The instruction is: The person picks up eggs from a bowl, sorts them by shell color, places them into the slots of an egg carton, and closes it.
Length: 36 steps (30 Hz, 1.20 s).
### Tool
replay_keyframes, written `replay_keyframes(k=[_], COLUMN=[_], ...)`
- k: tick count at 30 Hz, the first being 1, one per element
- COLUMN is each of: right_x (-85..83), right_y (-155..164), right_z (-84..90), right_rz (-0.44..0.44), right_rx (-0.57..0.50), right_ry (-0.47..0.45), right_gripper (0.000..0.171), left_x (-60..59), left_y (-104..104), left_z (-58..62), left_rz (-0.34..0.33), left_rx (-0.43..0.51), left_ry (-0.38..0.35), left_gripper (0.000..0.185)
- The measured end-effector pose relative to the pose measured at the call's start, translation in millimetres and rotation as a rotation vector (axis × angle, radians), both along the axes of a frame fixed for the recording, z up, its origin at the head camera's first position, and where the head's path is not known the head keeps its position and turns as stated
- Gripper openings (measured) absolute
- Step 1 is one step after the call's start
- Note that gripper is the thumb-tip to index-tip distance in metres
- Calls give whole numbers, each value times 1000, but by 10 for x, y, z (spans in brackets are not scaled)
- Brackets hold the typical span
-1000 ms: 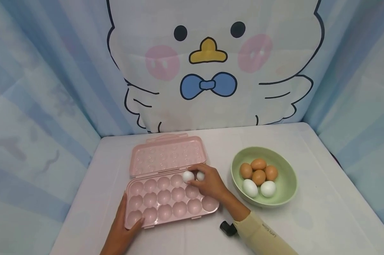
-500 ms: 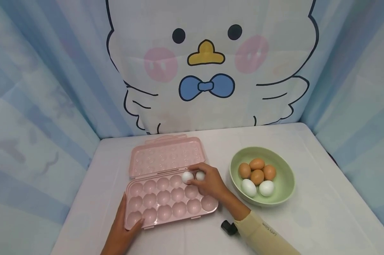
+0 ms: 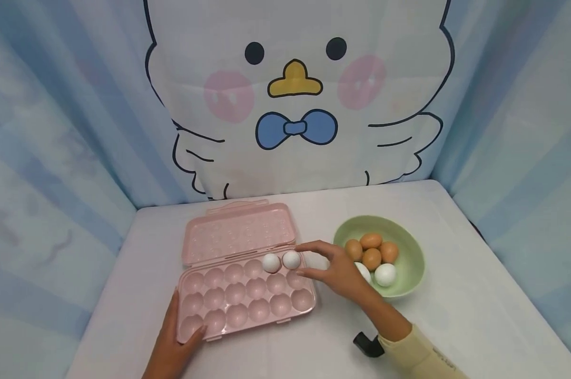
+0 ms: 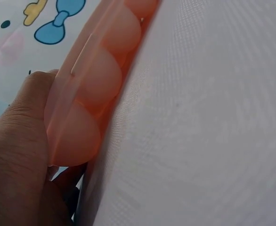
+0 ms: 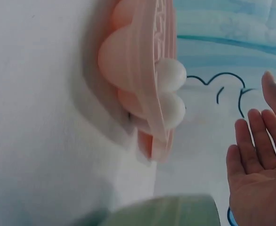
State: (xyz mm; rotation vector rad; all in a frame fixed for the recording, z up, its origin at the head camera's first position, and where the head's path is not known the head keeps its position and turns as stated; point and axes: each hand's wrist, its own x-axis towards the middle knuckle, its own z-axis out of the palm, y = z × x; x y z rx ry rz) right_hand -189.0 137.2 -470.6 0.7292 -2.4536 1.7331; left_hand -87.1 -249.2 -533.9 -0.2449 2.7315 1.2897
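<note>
A pink plastic egg box (image 3: pixel 237 316) lies with its lid (image 3: pixel 240 234) folded back on the white table. Two white eggs sit side by side in its back row at the right end, a left one (image 3: pixel 271 263) and a right one (image 3: pixel 292 260). My left hand (image 3: pixel 170 339) grips the box at its near left corner, thumb over the rim (image 4: pixel 51 141) and fingers along the side. Beside the right white egg, my right hand (image 3: pixel 346 273) hovers with thumb and forefinger spread and holds nothing; the right wrist view shows its fingers (image 5: pixel 253 136) extended.
To the right stands a green bowl (image 3: pixel 411 279) with several brown eggs (image 3: pixel 372 259) and two white eggs (image 3: pixel 385 275), one partly behind my right hand. A black object (image 3: pixel 368 345) shows by my right sleeve. A printed curtain (image 3: pixel 295 158) rises behind the table.
My right hand has let go of the left white egg, which stays in its cup, and has drawn back to the right with fingers spread. My left hand keeps its grip on the box.
</note>
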Motion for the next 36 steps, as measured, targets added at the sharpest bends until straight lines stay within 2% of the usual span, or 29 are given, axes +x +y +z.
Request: replay_keyframes(k=[2, 8, 12, 17, 21, 25, 29, 36], right_x=[39, 73, 35, -14, -46, -106, -136, -130], right_y=[209, 878, 1216, 1527, 1652, 1644, 1601, 1547], right_z=[40, 33, 22, 72, 113, 107, 57, -24], right_rz=[-4, -13, 4, 41, 80, 145, 215, 269], right_rx=[22, -24, -52, -12, 83, 158, 169, 164], right_ry=[-22, -43, -142, -223, -266, -323, -325, -315], right_gripper=[44, 45, 44, 44, 43, 46, 49, 46], left_x=[1, 5, 20, 13, -5, -18, -20, -4], left_y=[0, 5, -29, -23, 3, -9, -21, 1], left_z=[-6, -23, -2, 0, 2, 34, 31, -26], left_rz=[-8, -30, -29, -33, -30, -20, -16, -19], left_rx=[2, 18, 14, 13, 11, 10, 24, 24], left_ry=[8, 64, 93, 102, 71, 43, 55, 75], left_gripper=[118, 117, 116, 116, 117, 119, 118, 116])
